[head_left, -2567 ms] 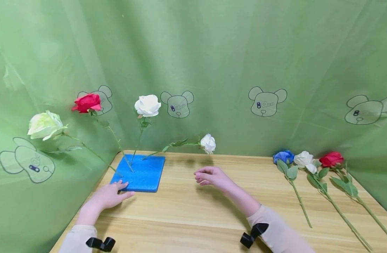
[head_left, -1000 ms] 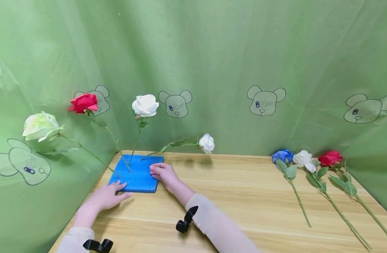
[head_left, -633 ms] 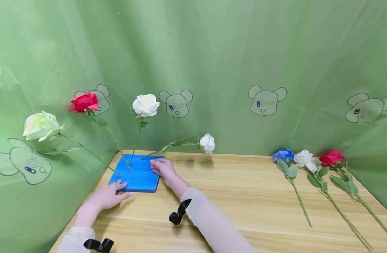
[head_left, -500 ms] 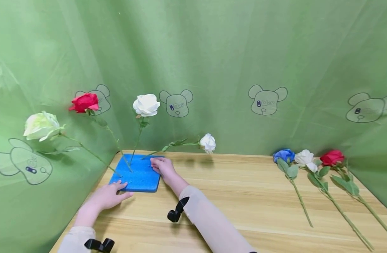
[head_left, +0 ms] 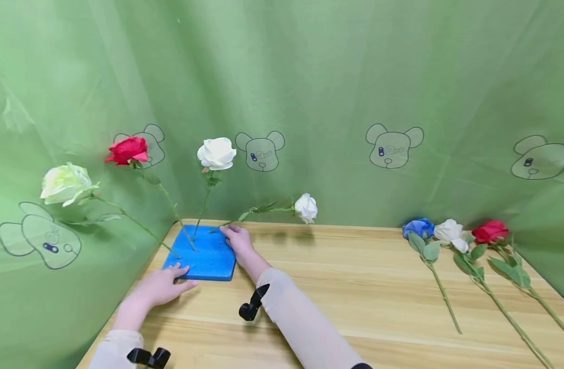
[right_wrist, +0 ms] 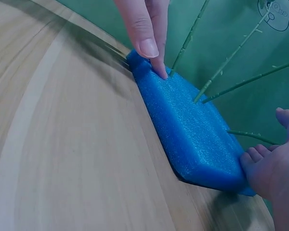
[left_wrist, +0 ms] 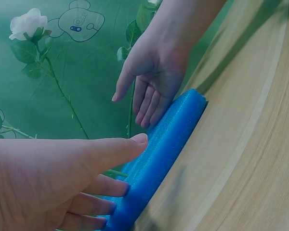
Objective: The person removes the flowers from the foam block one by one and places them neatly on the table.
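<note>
A blue foam block (head_left: pixel 208 264) lies on the table, with several artificial roses stuck in it: a pale green rose (head_left: pixel 67 184), a red rose (head_left: pixel 128 150), an upright white rose (head_left: pixel 216 153) and a white rose (head_left: pixel 306 208) that leans far right. My left hand (head_left: pixel 159 288) rests its straight fingers on the block's near left corner, thumb spread. At the back right of the block is my right hand (head_left: pixel 242 246). In the right wrist view its extended index finger (right_wrist: pixel 159 43) touches the foam right beside a stem (right_wrist: pixel 185 43); the thumb lies along the edge.
On the right of the table lie a blue rose (head_left: pixel 419 228), another white rose (head_left: pixel 449 231) and another red rose (head_left: pixel 491 231), stems toward the near edge. A green curtain (head_left: pixel 328 77) with bear prints stands behind and at both sides.
My right hand has moved left from over the bare wood to the block, then slid back along its right edge toward the leaning rose's stem. My left hand stays in place.
</note>
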The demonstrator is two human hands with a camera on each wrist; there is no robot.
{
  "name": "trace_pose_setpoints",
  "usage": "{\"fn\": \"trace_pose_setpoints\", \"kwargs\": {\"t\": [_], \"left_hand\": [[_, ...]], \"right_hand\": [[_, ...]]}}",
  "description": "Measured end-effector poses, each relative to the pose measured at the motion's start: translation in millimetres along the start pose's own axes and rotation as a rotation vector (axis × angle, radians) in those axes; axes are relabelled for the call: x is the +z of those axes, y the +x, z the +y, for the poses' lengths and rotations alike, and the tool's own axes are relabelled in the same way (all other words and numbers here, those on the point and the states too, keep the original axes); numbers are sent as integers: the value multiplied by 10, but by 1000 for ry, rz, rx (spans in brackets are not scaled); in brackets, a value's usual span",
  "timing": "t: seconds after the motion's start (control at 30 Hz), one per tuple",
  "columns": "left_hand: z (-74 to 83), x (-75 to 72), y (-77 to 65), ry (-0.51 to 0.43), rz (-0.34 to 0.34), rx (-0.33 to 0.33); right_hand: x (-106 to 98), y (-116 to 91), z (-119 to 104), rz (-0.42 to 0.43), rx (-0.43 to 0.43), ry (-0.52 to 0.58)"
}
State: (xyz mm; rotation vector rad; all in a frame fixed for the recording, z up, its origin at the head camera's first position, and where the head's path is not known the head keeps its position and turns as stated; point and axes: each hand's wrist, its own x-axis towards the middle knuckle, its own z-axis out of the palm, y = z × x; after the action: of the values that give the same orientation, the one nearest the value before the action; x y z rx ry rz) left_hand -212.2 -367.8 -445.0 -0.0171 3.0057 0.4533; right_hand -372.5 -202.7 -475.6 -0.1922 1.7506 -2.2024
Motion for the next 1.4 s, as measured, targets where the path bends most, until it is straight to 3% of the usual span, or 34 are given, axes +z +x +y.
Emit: {"fn": "trace_pose_setpoints", "kwargs": {"t": [0.53,0.93,1.17,1.4], "left_hand": [[-10,16,-18,-4,8,-17],[11,19,-15,-10,-6,-18],[6,25,4,0,-4,-21],[23,1,7,0,1,-24]], "right_hand": [[38,63,59,25,-34,176],[88,32,70,131,-29,225],[117,76,32,217,8,335],[149,106,47,278,-14,371]]}}
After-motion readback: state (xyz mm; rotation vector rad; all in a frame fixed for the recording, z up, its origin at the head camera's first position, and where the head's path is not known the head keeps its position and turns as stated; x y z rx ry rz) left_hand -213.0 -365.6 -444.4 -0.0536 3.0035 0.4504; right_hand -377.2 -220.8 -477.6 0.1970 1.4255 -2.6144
